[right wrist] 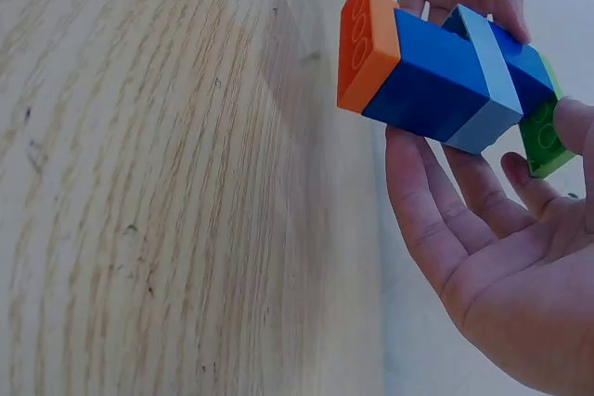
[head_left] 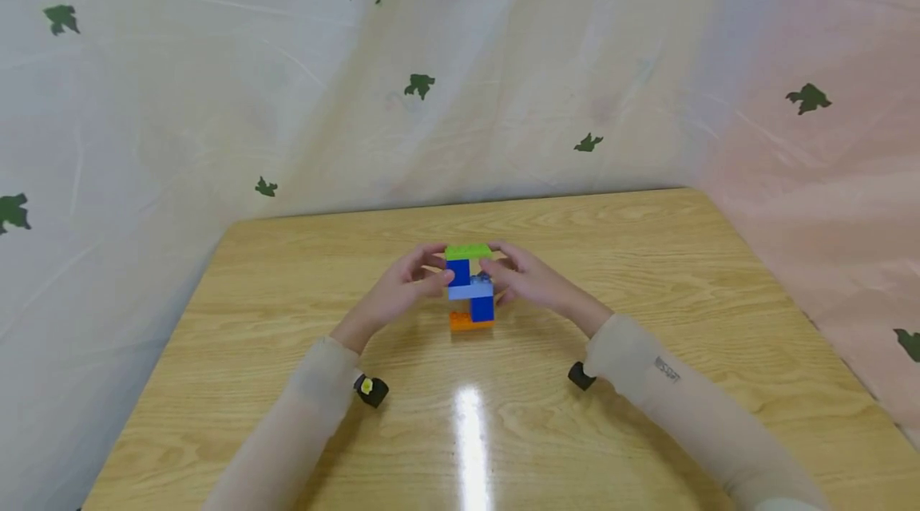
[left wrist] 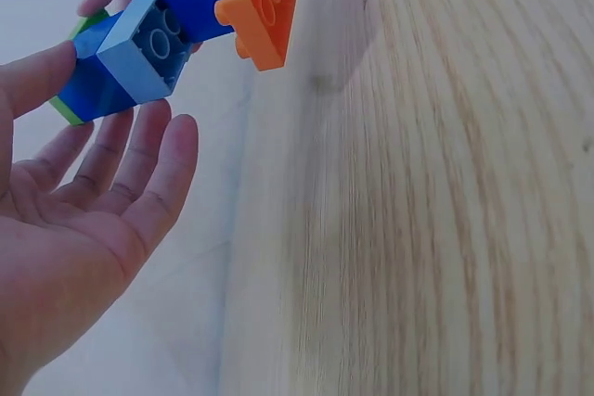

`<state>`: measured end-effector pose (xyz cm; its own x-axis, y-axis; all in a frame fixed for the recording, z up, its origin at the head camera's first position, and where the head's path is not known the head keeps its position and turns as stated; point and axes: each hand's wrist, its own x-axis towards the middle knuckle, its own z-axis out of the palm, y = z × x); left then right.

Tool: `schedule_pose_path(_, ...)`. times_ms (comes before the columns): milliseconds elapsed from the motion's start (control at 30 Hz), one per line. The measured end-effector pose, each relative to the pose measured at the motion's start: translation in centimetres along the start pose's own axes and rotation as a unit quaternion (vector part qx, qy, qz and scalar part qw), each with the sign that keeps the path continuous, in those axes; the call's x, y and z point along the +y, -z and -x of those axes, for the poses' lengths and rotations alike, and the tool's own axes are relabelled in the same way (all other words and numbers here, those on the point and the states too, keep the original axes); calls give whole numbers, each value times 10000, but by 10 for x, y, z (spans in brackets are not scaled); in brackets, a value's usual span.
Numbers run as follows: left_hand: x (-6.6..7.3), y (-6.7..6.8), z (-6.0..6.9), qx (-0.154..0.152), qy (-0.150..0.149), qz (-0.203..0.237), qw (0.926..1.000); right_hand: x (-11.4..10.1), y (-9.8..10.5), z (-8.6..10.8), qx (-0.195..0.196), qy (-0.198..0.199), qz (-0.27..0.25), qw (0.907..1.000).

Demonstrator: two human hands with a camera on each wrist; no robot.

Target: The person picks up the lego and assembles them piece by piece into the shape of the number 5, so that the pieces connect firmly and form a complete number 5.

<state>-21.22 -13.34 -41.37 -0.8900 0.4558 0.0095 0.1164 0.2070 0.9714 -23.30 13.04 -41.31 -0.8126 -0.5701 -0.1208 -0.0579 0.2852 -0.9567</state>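
A stepped stack of toy building bricks is held above the table between both hands. From the top come a green brick [head_left: 468, 251], a blue brick [head_left: 458, 273], a light blue brick [head_left: 463, 292], another blue brick [head_left: 482, 308] and an orange brick [head_left: 461, 322]. My left hand [head_left: 395, 287] grips the stack's upper left, its thumb on the upper blue brick. On the other side, my right hand [head_left: 532, 281] holds the stack, thumb against the green brick [right wrist: 548, 143]. Both wrist views show the hollow underside of the orange brick [left wrist: 266, 6], off the wood.
Beneath the stack lies a wood-grain table [head_left: 287, 271] with a bright light reflection near its front. A pale cloth backdrop [head_left: 489, 128] with green leaf prints stands behind it and continues along the sides. Black wrist cameras [head_left: 372, 390] sit under the sleeves.
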Motion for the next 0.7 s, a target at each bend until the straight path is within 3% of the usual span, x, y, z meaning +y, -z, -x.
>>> schedule_pose_path(200,-2,-1,-5,61,406,427,9982,5,2,-5,30,-256,-150,9996)
schedule_pose_path(367,-9,-1,-11,61,572,781,9953,10,3,-9,111,-348,-101,9993)
schedule_pose_path(700,-19,0,-18,20,876,819,9928,22,4,-18,156,-529,-212,9983)
